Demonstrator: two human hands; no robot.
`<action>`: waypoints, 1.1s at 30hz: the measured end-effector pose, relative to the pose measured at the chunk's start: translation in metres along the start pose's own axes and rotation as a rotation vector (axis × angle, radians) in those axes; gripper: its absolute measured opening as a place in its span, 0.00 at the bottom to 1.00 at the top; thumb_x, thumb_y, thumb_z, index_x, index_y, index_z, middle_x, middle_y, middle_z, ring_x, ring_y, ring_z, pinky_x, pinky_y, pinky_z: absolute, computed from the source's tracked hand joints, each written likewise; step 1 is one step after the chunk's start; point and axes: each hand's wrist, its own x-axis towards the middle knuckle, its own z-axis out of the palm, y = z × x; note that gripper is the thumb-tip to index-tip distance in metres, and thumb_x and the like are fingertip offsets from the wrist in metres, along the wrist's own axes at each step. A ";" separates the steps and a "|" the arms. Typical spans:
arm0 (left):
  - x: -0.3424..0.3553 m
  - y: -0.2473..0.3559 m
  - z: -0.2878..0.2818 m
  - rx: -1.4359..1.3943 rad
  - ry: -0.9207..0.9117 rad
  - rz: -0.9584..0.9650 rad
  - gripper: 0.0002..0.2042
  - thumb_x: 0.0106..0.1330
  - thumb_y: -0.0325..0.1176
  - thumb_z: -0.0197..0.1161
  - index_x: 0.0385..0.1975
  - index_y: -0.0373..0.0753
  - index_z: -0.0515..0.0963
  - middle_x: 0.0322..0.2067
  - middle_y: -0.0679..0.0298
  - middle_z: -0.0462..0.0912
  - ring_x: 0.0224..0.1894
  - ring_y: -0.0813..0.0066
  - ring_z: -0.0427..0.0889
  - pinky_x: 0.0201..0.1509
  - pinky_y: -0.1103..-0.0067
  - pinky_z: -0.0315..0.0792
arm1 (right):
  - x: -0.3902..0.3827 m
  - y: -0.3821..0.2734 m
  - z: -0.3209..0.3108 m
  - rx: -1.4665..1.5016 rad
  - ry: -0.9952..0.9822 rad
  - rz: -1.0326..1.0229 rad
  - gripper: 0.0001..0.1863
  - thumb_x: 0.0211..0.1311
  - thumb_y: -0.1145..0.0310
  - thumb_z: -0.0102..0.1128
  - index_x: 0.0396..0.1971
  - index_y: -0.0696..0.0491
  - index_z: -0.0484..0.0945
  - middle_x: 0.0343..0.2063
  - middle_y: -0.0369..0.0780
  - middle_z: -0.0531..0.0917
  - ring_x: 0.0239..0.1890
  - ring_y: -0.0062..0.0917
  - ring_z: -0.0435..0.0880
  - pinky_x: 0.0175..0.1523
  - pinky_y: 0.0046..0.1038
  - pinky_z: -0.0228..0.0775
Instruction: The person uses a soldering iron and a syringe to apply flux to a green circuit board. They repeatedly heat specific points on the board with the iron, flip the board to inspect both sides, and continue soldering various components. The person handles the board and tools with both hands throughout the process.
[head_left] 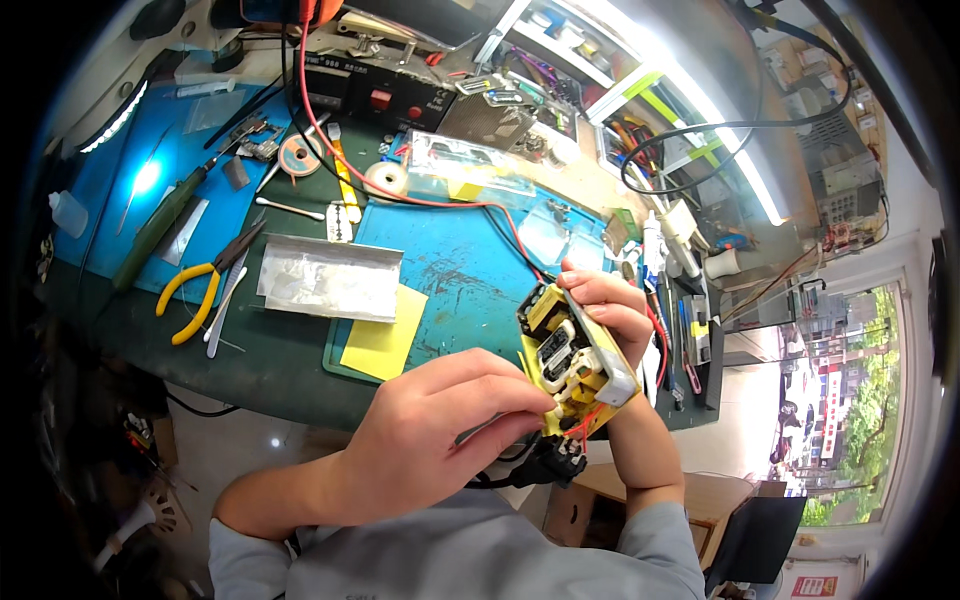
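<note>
In my right hand [612, 300] is an open power supply circuit board [575, 355] with yellow lining and a metal side plate, held tilted above the bench's front edge. My right fingers curl over its far side. My left hand [450, 420] is closed in a pinch at the board's lower left corner, by thin red wires [583, 428]; what its fingertips hold is hidden. A black socket [558, 460] with a black cable hangs just below the board. A red cable [420, 203] runs down to the board's upper end. An open metal case [330, 278] lies to the left.
Under the case is a yellow sheet [385, 335] on a blue mat [450, 260]. Yellow-handled pliers [205, 285], tweezers, a cotton swab [290, 207], a razor blade [340, 224] and a green soldering iron [160, 225] lie leftward. Black equipment [375, 90] stands behind.
</note>
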 end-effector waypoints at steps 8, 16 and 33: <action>0.000 0.004 -0.001 0.041 -0.047 0.028 0.11 0.54 0.19 0.73 0.37 0.37 0.85 0.33 0.62 0.82 0.32 0.71 0.83 0.32 0.79 0.77 | -0.001 -0.003 0.006 0.019 0.028 -0.012 0.25 0.53 0.76 0.73 0.46 0.53 0.66 0.46 0.48 0.75 0.52 0.41 0.81 0.64 0.53 0.71; 0.002 0.004 0.000 0.036 -0.065 0.018 0.11 0.54 0.19 0.73 0.37 0.37 0.85 0.33 0.61 0.82 0.32 0.71 0.83 0.32 0.78 0.77 | 0.000 -0.004 0.005 0.033 0.014 -0.042 0.27 0.52 0.77 0.74 0.47 0.53 0.66 0.47 0.48 0.75 0.54 0.42 0.80 0.65 0.53 0.70; 0.002 0.008 0.001 0.064 -0.140 0.039 0.11 0.53 0.21 0.73 0.36 0.38 0.85 0.33 0.63 0.81 0.33 0.70 0.82 0.33 0.77 0.75 | -0.002 -0.004 0.005 -0.002 0.026 -0.095 0.29 0.50 0.73 0.77 0.48 0.52 0.67 0.48 0.46 0.76 0.54 0.40 0.80 0.65 0.49 0.71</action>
